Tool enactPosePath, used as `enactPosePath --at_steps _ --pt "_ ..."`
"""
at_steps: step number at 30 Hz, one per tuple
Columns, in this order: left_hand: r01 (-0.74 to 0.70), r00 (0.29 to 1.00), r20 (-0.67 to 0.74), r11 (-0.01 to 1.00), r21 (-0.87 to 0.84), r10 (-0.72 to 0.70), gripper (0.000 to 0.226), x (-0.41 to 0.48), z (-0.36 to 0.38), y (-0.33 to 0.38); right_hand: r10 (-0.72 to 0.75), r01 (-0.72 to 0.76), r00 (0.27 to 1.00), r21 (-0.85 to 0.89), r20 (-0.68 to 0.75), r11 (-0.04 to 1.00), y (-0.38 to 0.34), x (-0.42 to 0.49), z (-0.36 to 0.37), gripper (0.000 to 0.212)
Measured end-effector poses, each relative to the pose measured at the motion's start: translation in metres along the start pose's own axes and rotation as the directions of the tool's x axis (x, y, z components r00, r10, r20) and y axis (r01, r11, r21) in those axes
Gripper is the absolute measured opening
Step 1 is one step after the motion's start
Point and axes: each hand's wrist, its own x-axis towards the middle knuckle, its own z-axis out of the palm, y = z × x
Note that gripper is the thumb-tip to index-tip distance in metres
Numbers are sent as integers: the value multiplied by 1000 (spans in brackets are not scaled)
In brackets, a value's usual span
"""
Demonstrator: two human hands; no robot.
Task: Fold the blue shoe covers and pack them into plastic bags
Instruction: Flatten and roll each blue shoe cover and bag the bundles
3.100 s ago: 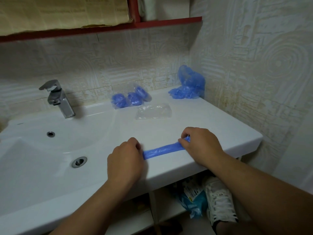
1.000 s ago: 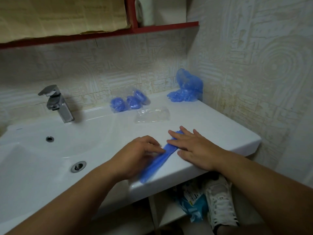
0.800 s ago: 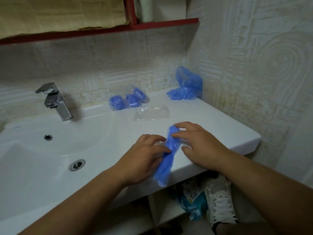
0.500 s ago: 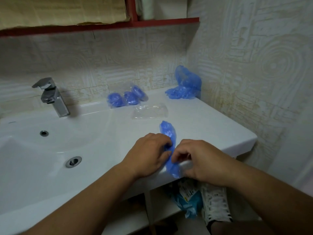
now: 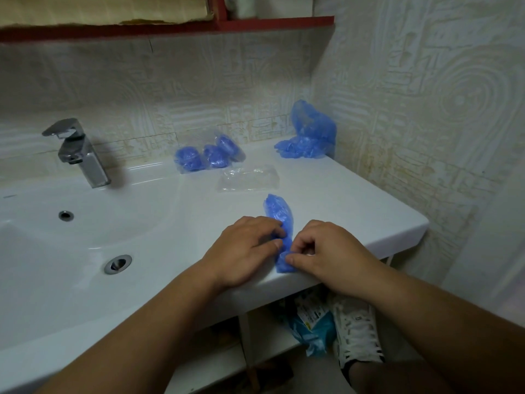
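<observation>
shoe cover (image 5: 277, 216) now lengthwise, near end pinched by left hand (image 5: 244, 251) (and right hand (image 5: 326, 257))

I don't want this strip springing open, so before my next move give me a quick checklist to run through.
1. Both hands on the strip: ok, the left hand and the right hand pinch the folded shoe cover towards its near end.
2. Cover folded narrow: ok, it lies as one slim band on the counter.
3. Near end clear of the front edge: not ok, it lies right at it.
4. Bag ready: ok, the empty plastic bag lies flat just beyond the cover's far end.
5. Bag mouth open: cannot tell.
6. Way to the bag free: ok, nothing lies between.
</observation>
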Motion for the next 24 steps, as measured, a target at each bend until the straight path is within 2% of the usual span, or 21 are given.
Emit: enactPosePath --at_steps 3,7,10,14,17,20,24 --pt "15 1000 17 1000 -21 -14 62 0 -1 -1 22 -22 998 0 -52 1000 -1 1 3 19" --pt "13 999 40 997 71 -16 63 0 0 -1 8 -9 996 -6 -87 1000 -1 2 6 24" --pt "11 999 40 996 93 -15 56 1 0 0 -53 53 999 15 4 998 2 -1 -1 14" --pt "5 1000 22 997 82 -7 50 0 0 0 -94 106 989 -94 117 990 4 -5 -11 27" --pt "-1 999 35 996 86 -2 52 0 0 -1 -127 137 989 -141 78 980 4 -3 -9 20" --pt "-2 1000 21 999 38 1 57 0 0 -2 -126 130 991 -116 46 985 3 1 -5 8" --pt "-14 1000 -10 999 -52 14 63 -1 1 -2 -66 64 997 -61 -39 996 2 6 1 13"
